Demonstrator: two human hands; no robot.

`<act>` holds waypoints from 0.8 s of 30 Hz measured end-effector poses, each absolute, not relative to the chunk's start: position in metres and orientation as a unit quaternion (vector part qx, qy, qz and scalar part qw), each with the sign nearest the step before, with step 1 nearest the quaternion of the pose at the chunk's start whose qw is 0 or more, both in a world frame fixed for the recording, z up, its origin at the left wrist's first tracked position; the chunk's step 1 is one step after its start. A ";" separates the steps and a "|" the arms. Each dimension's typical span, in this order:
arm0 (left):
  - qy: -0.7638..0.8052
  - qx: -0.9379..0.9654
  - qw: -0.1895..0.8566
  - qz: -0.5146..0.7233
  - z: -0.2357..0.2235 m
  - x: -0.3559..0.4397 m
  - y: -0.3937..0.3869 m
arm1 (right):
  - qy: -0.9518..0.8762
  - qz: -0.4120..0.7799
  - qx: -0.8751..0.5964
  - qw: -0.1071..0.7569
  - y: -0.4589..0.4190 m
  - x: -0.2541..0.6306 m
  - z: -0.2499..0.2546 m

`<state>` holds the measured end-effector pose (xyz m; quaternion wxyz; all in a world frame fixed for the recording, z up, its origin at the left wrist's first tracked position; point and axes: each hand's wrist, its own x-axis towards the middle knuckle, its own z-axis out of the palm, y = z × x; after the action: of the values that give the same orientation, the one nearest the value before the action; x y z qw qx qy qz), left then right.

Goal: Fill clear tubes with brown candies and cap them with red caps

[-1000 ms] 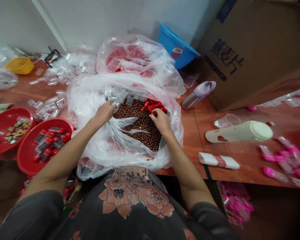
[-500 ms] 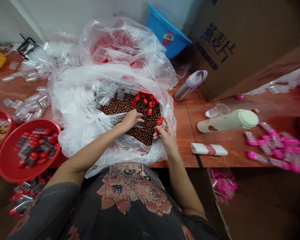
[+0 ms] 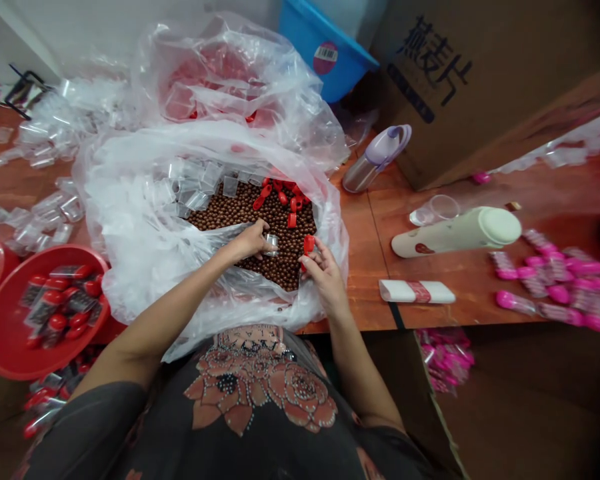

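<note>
Brown chocolate balls [image 3: 230, 212] fill a white plastic bag [image 3: 125, 193] with its mouth folded wide. Low among the balls, my left hand [image 3: 253, 241] is closed around a clear plastic tube [image 3: 271, 245]. At the bag's right side, my right hand [image 3: 325, 270] pinches a red cap [image 3: 309, 245] between thumb and fingers, apart from the tube. More red caps [image 3: 292, 220] lie on the balls at the upper right, and a heap of clear tubes [image 3: 195, 187] sits at the upper left inside the bag.
A red basin [image 3: 0, 333] at the left holds several filled red-capped tubes. Loose clear tubes [image 3: 55, 210] lie behind it. To the right are a lilac-topped bottle [image 3: 373, 160], a pale green bottle [image 3: 440, 237], a tissue pack [image 3: 415, 291] and pink-capped tubes [image 3: 555, 280]. A large carton [image 3: 480, 87] stands behind.
The clear tube now shows plainly in my left hand, which has shifted slightly left and down in the picture. My right hand keeps the red cap. The whole view has shifted a little.
</note>
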<state>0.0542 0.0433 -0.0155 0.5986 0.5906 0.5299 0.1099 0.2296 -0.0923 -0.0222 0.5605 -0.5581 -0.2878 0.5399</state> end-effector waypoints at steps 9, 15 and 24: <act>0.548 0.609 0.535 0.206 -0.026 0.085 0.063 | -0.277 0.547 -0.552 0.565 -0.095 0.228 -0.025; 0.531 0.599 0.506 0.322 -0.041 0.093 0.062 | -0.272 0.551 -0.551 0.564 -0.094 0.228 -0.027; 0.480 0.604 0.508 0.383 -0.036 0.083 0.059 | -0.287 0.545 -0.550 0.564 -0.096 0.224 -0.025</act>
<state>0.0830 0.0593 -0.0358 0.5083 0.6038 0.4797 0.3833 0.2236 -0.0961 -0.0246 0.5639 -0.5498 -0.2873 0.5452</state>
